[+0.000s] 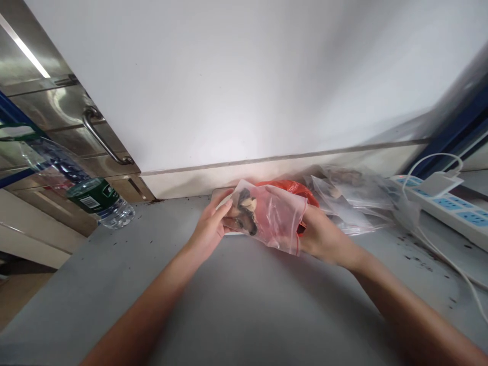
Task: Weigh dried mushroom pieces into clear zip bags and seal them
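Note:
A clear zip bag point(276, 216) with a red line along its open end is held up between my two hands. In its left end lie dark brown and pale dried pieces point(247, 212), which look like dried mushrooms. My left hand point(211, 221) grips that end, thumb in front and fingers behind. At the zip end is my right hand point(318, 231), its fingers partly covered by the plastic; whether they are inside the bag or behind it I cannot tell. Behind the bag sits a red plastic bag point(293, 189), with a pale flat object point(232, 233) partly hidden beneath.
More clear bags point(348, 195) with brown contents lie to the right. Beyond them is a white power strip point(453, 206) with a plugged charger point(438, 183) and cable. A large plastic bottle point(89, 195) stands left. Dark crumbs dot the grey table point(244, 305); a white wall point(244, 91) rises behind.

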Demonstrator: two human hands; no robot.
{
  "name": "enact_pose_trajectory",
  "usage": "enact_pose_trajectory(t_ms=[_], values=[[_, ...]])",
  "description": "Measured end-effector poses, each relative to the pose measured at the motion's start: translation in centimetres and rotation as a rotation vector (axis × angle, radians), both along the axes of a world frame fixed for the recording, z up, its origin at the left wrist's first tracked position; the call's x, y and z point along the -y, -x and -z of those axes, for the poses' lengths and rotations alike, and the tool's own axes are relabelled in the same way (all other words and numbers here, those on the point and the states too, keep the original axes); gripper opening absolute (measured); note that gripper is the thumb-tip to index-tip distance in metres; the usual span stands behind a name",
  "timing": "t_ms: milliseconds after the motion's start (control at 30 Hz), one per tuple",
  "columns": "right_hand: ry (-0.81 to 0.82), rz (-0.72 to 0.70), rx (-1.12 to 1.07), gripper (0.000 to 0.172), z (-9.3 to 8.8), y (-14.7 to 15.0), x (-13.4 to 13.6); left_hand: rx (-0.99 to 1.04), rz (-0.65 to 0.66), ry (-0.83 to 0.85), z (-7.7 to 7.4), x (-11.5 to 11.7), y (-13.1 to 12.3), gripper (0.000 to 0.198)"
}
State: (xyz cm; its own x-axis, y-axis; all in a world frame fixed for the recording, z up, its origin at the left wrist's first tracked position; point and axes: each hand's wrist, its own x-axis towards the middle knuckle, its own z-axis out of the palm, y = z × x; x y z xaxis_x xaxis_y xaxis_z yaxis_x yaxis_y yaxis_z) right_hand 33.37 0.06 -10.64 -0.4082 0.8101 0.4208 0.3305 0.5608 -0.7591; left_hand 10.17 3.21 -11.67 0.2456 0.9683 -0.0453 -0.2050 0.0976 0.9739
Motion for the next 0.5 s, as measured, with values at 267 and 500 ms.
enact_pose_trajectory(t_ms=[267,500], values=[[-0.065,0.223,0.097,0.023,-0.1,-4.1,-2.0,-0.129,0.027,-0.081,-3.3,-4.5,-1.6,0.021],[-0.109,0.649,-0.044,0.022,0.4,-5.5,-2.2,-0.466,0.060,-0.317,-5.5,-7.1,-3.7,0.030]])
